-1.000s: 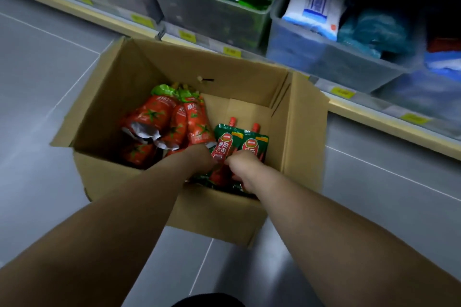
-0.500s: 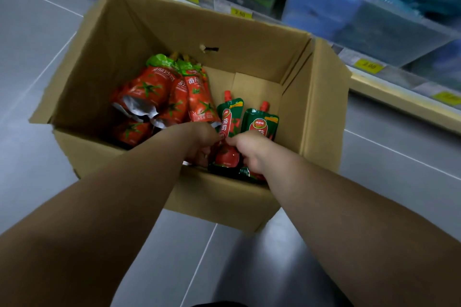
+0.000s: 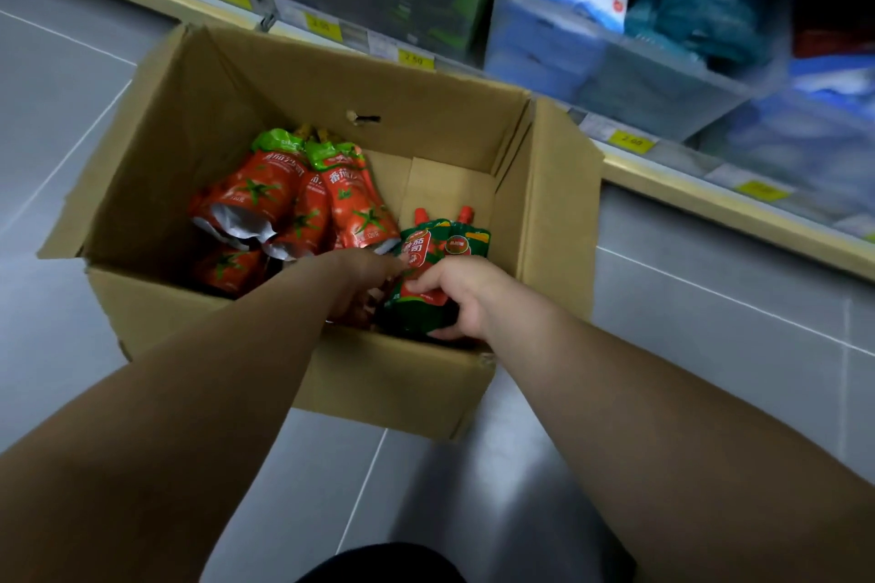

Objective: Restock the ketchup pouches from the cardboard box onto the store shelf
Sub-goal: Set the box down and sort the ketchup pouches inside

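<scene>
We look down at a grey tiled floor (image 3: 57,118) with pale grout lines. Along the far side runs a low store shelf (image 3: 710,199) with a cream front edge and yellow price tags (image 3: 632,140). On it stand clear plastic bins (image 3: 615,76) of packaged goods: green packs in 1, white-and-blue and teal packs in another; their labels are too blurred for us to read.

An open cardboard box (image 3: 544,223) sits on the floor just in front of the shelf, flaps spread outward. Inside, against its left half, lies a heap of red ketchup pouches (image 3: 303,204) with green tops and tomato pictures. At the near right corner stand 2 green ketchup pouches (image 3: 440,251) with red spouts, 1 behind the other, leaning slightly.

Both our bare arms reach into the box over its near wall. Our right hand (image 3: 466,294) closes its grip on the green ketchup pouches, fingers curled across the front near the top and thumb low on the near side. Our left hand (image 3: 362,275) lies just left of them, fingertips touching the front pouch's left edge; its fingers are partly hidden, so we cannot tell whether that grip is closed on anything.
</scene>
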The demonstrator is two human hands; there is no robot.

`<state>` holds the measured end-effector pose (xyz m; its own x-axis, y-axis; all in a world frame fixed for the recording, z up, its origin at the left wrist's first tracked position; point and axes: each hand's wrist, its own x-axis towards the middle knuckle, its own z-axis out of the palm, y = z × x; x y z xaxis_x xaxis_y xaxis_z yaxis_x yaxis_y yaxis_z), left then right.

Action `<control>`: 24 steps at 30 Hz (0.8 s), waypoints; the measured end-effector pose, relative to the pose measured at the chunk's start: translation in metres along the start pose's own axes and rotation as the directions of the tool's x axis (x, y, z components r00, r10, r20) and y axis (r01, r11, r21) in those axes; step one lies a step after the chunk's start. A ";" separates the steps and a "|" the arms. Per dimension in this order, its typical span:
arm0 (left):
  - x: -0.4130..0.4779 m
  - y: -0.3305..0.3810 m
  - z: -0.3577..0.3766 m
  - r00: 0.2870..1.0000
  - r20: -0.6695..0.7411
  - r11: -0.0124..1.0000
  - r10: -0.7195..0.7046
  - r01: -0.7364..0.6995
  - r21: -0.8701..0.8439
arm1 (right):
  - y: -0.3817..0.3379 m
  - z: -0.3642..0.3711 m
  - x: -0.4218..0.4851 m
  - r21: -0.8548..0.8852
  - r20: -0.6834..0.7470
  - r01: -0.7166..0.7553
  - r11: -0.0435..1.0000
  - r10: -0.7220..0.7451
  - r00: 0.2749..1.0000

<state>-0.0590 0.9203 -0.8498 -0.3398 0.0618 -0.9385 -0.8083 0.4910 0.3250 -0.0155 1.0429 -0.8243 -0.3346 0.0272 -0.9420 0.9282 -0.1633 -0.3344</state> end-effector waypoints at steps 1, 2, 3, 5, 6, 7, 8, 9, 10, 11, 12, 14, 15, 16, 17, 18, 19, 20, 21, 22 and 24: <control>-0.003 0.001 0.001 1.000 0.031 0.999 0.002 -0.001 -0.035 | -0.002 -0.002 -0.006 0.007 0.008 -0.007 1.000 0.007 1.000; -0.008 0.002 0.002 0.998 0.065 0.997 0.000 0.005 -0.079 | -0.004 -0.003 -0.012 0.013 0.018 -0.008 1.000 0.008 1.000; -0.013 0.004 0.003 0.996 0.093 0.993 -0.006 0.017 -0.115 | -0.006 -0.006 -0.020 0.020 0.024 -0.005 1.000 0.005 1.000; -0.028 0.009 0.004 0.994 0.108 0.991 0.005 0.010 -0.136 | -0.010 -0.013 -0.039 0.028 0.034 0.023 0.999 -0.024 0.999; -0.034 0.011 0.003 0.995 0.100 0.990 0.018 -0.004 -0.139 | -0.012 -0.014 -0.046 0.026 0.042 0.044 0.999 -0.045 0.998; -0.043 0.014 0.003 0.995 0.093 0.990 0.037 -0.024 -0.140 | -0.015 -0.017 -0.056 0.023 0.045 0.074 0.997 -0.075 0.996; -0.051 0.017 0.003 0.994 0.094 0.988 0.057 -0.043 -0.146 | -0.017 -0.021 -0.064 0.019 0.051 0.108 0.994 -0.109 0.993; -0.063 0.023 0.004 0.992 0.095 0.986 0.088 -0.074 -0.147 | -0.020 -0.025 -0.075 0.016 0.059 0.156 0.988 -0.157 0.986; -0.073 0.028 0.005 0.989 0.094 0.983 0.116 -0.101 -0.151 | -0.023 -0.029 -0.084 0.012 0.067 0.201 0.980 -0.201 0.977; -0.084 0.033 0.006 0.986 0.085 0.979 0.144 -0.129 -0.155 | -0.026 -0.033 -0.093 0.005 0.071 0.241 0.970 -0.241 0.968; -0.098 0.041 0.008 0.981 0.078 0.975 0.177 -0.164 -0.149 | -0.029 -0.040 -0.105 0.002 0.075 0.277 0.961 -0.277 0.958; -0.121 0.053 0.014 0.970 0.063 0.966 0.234 -0.224 -0.127 | -0.033 -0.052 -0.125 -0.005 0.074 0.322 0.947 -0.321 0.944; -0.135 0.061 0.019 0.962 0.057 0.959 0.268 -0.261 -0.107 | -0.035 -0.060 -0.137 -0.019 0.059 0.346 0.938 -0.345 0.937; -0.146 0.066 0.023 0.952 0.058 0.951 0.300 -0.294 -0.092 | -0.037 -0.067 -0.147 -0.044 0.042 0.368 0.929 -0.366 0.930; -0.159 0.074 0.030 0.940 0.062 0.941 0.336 -0.332 -0.068 | -0.038 -0.076 -0.159 -0.077 0.020 0.395 0.916 -0.395 0.919; -0.167 0.080 0.036 0.928 0.068 0.930 0.366 -0.362 -0.054 | -0.039 -0.083 -0.168 -0.106 0.006 0.418 0.902 -0.420 0.907; -0.174 0.086 0.042 0.917 0.074 0.920 0.392 -0.390 -0.044 | -0.041 -0.091 -0.176 -0.129 -0.011 0.440 0.889 -0.445 0.895; -0.180 0.092 0.048 0.904 0.084 0.908 0.420 -0.418 -0.034 | -0.043 -0.100 -0.183 -0.141 -0.033 0.462 0.875 -0.471 0.882; -0.188 0.099 0.058 0.887 0.098 0.892 0.451 -0.451 -0.021 | -0.044 -0.112 -0.192 -0.145 -0.062 0.486 0.862 -0.498 0.865; -0.195 0.105 0.068 0.870 0.111 0.876 0.481 -0.483 -0.014 | -0.045 -0.123 -0.199 -0.149 -0.092 0.506 0.849 -0.522 0.848; -0.210 0.118 0.091 0.824 0.130 0.832 0.551 -0.555 -0.006 | -0.047 -0.148 -0.213 -0.171 -0.164 0.539 0.825 -0.563 0.810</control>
<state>-0.0391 1.0446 -0.6255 -0.6628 0.4348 -0.6096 -0.4865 0.3688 0.7920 0.0366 1.1910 -0.6127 -0.7667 0.2761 -0.5796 0.6133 0.0482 -0.7884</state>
